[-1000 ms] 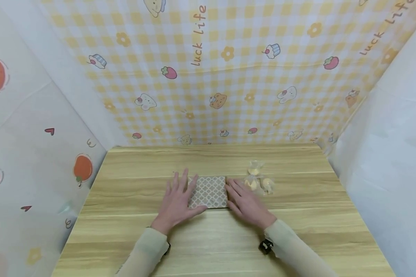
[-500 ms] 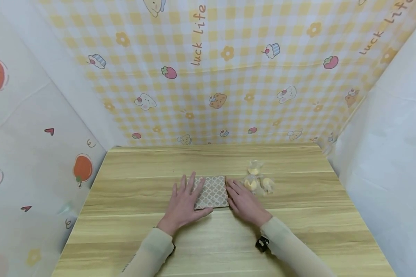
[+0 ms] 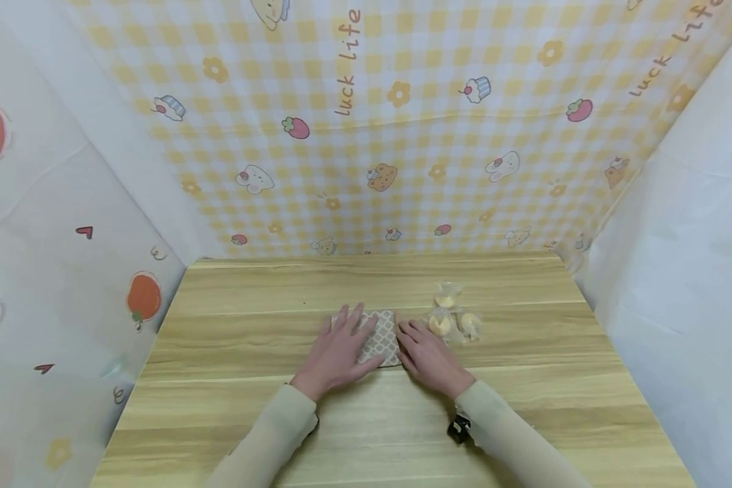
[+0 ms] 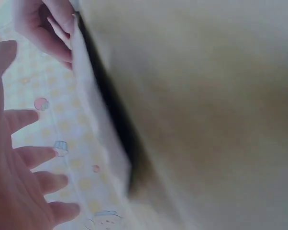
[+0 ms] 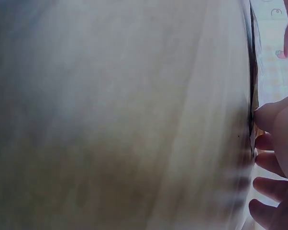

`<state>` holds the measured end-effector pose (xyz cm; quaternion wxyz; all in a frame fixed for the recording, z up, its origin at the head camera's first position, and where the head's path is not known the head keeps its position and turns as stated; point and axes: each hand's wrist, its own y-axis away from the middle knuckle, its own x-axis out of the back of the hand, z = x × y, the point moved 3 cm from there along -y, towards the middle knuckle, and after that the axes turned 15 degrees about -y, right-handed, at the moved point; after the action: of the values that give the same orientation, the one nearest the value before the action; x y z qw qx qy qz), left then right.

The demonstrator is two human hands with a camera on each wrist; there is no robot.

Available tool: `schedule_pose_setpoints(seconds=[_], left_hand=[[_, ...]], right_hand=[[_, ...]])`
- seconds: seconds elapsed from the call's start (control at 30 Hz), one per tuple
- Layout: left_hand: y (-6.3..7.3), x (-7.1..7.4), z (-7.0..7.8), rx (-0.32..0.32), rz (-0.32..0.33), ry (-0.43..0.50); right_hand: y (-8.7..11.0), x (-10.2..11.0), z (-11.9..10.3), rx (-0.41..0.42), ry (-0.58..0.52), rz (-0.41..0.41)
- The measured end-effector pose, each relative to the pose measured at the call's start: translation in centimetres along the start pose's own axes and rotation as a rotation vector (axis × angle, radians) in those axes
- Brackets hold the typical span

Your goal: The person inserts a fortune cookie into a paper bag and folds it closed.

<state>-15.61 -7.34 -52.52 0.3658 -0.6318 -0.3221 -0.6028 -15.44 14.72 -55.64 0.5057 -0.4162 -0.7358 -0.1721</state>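
A flat grey-and-white patterned piece (image 3: 385, 335), which looks like a paper bag, lies on the wooden table. Spread over its left part is my left hand (image 3: 338, 356), its fingers extended. Several of these fingers show straight and apart in the left wrist view. At the right edge of the bag, my right hand (image 3: 430, 359) grips it with bent fingers. The left wrist view shows that hand's thumb and fingers at the raised corner, with a thin flap between them. A dark gap runs under the near edge of the bag (image 4: 94, 100) there.
Just right of my right hand lie 3 clear-wrapped fortune cookies (image 3: 439, 327). A yellow checked cloth (image 3: 396, 135) hangs behind the wooden table (image 3: 232, 366), and white sheets (image 3: 683, 230) close off both sides.
My left hand has slid to the right, farther over the patterned bag. My right hand stays at the bag's right edge, with its wrist shifted slightly left.
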Motion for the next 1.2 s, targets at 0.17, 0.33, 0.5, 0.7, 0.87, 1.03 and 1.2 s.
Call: schedule_pose_setpoints(seconds=[0.17, 0.33, 0.5, 0.7, 0.87, 1.03, 1.2], left_hand=[[-1.7, 0.7, 0.5, -0.087, -0.077, 0.04], [-3.5, 1.2, 1.0, -0.152, -0.175, 0.028], [-4.8, 1.5, 1.5, -0.168, -0.278, 0.012], [-6.1, 1.7, 2.1, -0.162, -0.331, -0.015], [-7.1, 1.8, 2.7, -0.176, -0.341, -0.045], [-8.0, 1.9, 3.4, -0.211, -0.362, -0.103], [-8.5, 2.1, 4.1, -0.211, -0.397, -0.171]], right_hand=[[-0.2, 0.4, 0.1, -0.028, -0.048, -0.02], [-0.4, 0.7, 0.3, -0.04, -0.107, -0.016], [-0.4, 0.9, 0.4, -0.031, -0.126, -0.006], [-0.5, 1.0, 0.6, -0.02, -0.17, 0.016], [-0.6, 1.2, 0.7, 0.007, -0.196, 0.029], [-0.6, 1.2, 0.7, 0.068, -0.191, 0.057], [-0.6, 1.1, 0.5, 0.095, -0.176, 0.069]])
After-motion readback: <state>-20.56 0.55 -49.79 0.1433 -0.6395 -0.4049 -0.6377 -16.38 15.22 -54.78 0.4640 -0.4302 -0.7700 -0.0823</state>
